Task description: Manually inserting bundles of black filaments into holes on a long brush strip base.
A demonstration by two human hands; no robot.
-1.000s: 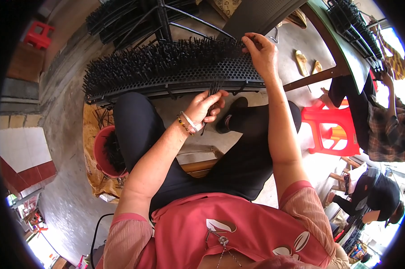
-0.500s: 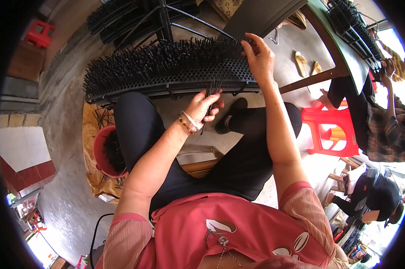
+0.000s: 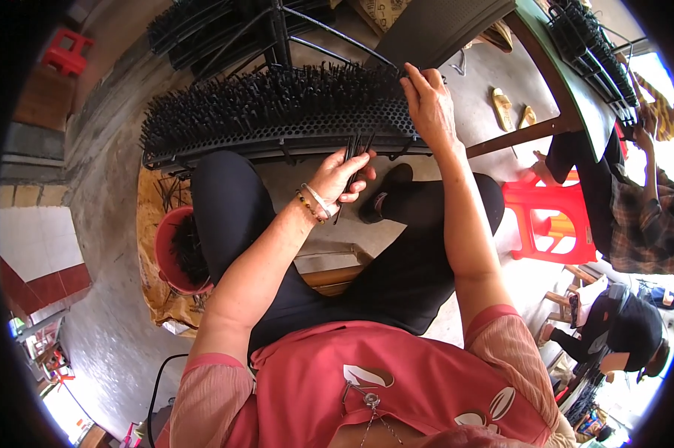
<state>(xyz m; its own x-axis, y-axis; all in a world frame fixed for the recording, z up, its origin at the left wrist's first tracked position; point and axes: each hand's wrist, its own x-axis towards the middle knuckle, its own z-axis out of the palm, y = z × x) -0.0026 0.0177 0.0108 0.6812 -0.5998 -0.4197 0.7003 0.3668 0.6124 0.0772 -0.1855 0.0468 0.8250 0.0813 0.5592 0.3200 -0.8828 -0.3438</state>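
Black sticks (image 3: 352,169) are bunched in our left hand (image 3: 333,183), in front of the near edge of the black holed panel (image 3: 277,133); many more stand packed in a dense bed (image 3: 262,93) over most of that panel. We keep the left fingers curled and the thumb pressed across the bundle, so this hand is closed around it, with the stick tips jutting up toward the panel and the lower ends poking out below. Our left forearm angles inward between our knees, with a pale band (image 3: 319,199) and a beaded bracelet (image 3: 308,207) at the wrist. We reach our right hand (image 3: 432,108) farther forward, to the panel's right end, its back turned mostly upward and its fingers bent, partly closed. We cannot tell whether its fingertips grip a stick or touch the panel. Our right forearm runs nearly straight ahead, the elbow only slightly bent. Beside our left leg, a red bucket (image 3: 165,261) holds more dark sticks on a brown sheet (image 3: 148,224).
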